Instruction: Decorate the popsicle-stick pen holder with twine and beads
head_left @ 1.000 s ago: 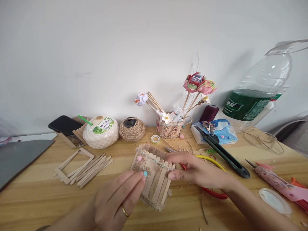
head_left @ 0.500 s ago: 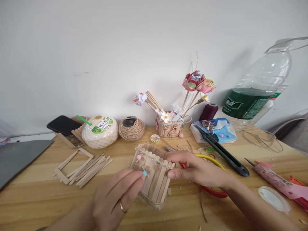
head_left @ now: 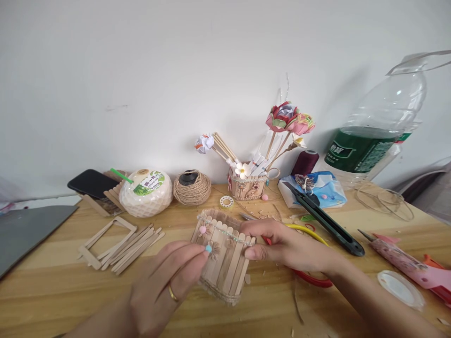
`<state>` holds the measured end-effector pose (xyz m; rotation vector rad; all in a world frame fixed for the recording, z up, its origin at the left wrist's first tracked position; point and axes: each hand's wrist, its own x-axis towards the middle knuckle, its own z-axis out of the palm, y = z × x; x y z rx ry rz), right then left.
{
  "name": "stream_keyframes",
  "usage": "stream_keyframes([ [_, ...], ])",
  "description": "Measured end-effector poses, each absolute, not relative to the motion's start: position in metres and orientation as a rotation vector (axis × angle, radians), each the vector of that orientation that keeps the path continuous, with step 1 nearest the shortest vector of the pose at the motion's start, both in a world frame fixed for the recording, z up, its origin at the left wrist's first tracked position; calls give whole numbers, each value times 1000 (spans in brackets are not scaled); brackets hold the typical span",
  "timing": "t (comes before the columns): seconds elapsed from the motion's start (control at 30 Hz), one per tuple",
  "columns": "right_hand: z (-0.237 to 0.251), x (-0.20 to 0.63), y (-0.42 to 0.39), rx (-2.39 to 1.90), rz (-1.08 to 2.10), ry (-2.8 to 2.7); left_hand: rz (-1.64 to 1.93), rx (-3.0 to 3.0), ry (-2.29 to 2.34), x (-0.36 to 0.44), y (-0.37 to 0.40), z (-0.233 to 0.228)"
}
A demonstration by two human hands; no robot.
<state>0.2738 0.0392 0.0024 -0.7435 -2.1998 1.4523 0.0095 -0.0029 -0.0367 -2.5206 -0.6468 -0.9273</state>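
Observation:
A small box of popsicle sticks (head_left: 225, 263), trimmed with a bead strand, a pink pom-pom and twine at its base, lies tilted on the wooden table (head_left: 52, 281). My right hand (head_left: 282, 246) grips its right upper edge between thumb and fingers. My left hand (head_left: 165, 286), with a ring on one finger, pinches a tiny blue pom-pom (head_left: 208, 248) against a small flower on the box's front.
Loose popsicle sticks and a stick frame (head_left: 120, 241) lie left. Behind are a phone (head_left: 91, 183), a white round container (head_left: 148, 192), a twine ball (head_left: 192, 188) and a holder with paper flowers (head_left: 248, 185). Right: black cutter (head_left: 324, 218), glue gun (head_left: 412, 267), big plastic bottle (head_left: 377, 136), red-handled tool (head_left: 312, 279).
My left hand has shifted slightly up and left, pressing the blue pom-pom onto the box front. My right hand keeps its hold on the box.

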Motion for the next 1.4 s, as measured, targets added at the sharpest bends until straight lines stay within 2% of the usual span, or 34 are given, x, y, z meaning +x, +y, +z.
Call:
stream_keyframes([
  [0.53,3,274,39,-755,1471,-2176,-980,-2509,-608,25,-7,-30],
  [0.8,-4,276,44,-726,1564,-2058,-1325,-2577,-964,32,0,-4],
  [0.87,-8,276,47,-741,1547,-2016,-1228,-2755,-1128,29,6,3],
  [0.97,-11,276,49,-787,1498,-1975,-888,-3098,-1425,29,17,16],
  [1.03,-11,274,49,-839,1447,-1960,-694,-3187,-1684,32,21,25],
  [1.13,-11,268,45,-917,1326,-1910,-707,-3188,-2006,36,25,33],
  [1.27,-11,255,32,-964,839,-1872,-859,-3210,-2210,33,27,29],
  [1.33,-10,247,24,-890,596,-1928,-844,-3186,-2257,28,27,26],
  [1.4,-8,240,16,-799,487,-2021,-771,-3162,-2266,25,26,26],
])
